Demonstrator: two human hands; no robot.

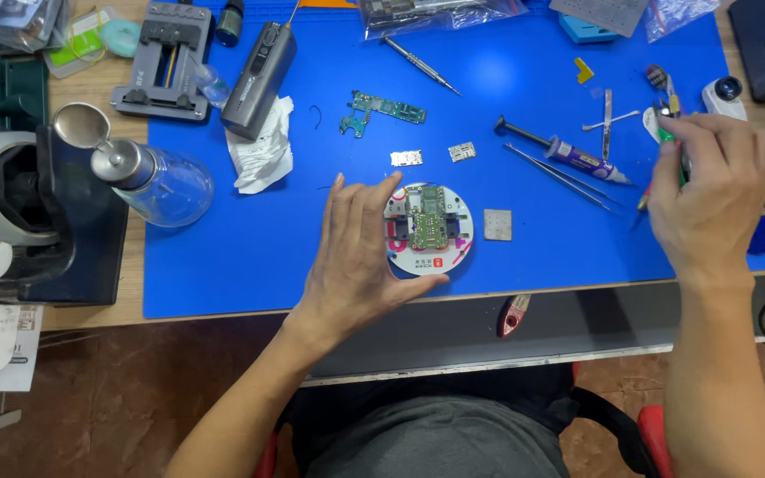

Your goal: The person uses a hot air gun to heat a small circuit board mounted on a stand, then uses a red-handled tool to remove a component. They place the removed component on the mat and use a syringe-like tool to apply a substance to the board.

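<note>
Head view, looking down on a blue mat (250, 265) covering the worktop (108, 88). Landmark item: round white holder (453, 257) near the mat's front edge, carrying a small green circuit board (427, 217) clamped at its centre. Left hand (356, 257): fingers spread and slightly curved, cupping the holder's left rim, thumb against its lower edge; steadying or turning it, as judged. Right hand (706, 195): well to the right of the holder, fingers curled closed around a green-handled tool (676, 146) among others at the mat's right edge. Step in hand, as judged: fetching a tool while the board is held in place; the following move would call for bringing that tool's tip precisely over the board with the holder kept still. Just right of the holder: square metal stencil (498, 225). Up and right: tweezers (560, 174) and a purple-labelled syringe (577, 159). Above: two small metal shields (406, 158), a second green board (387, 111). Far left: glass dispenser bottle (166, 186).
</note>
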